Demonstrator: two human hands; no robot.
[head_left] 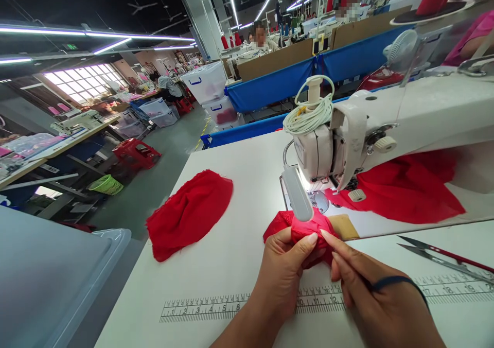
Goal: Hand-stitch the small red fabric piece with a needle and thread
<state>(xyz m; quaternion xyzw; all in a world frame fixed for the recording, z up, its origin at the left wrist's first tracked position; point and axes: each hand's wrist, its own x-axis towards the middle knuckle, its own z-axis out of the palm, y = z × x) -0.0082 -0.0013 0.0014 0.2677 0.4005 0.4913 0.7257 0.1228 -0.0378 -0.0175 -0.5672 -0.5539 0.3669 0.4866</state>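
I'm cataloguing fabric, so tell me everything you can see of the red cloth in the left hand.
The red cloth looks soft, bunched into folds, rougher-textured at its left and brighter, pinkish in the middle. The left hand pinches it between thumb and fingers; the right hand touches its right side. It is on the near side of the sewing machine, partly overlapped in view by a grey bar. The hands hide its full outline, and whether it rests on the table is unclear.
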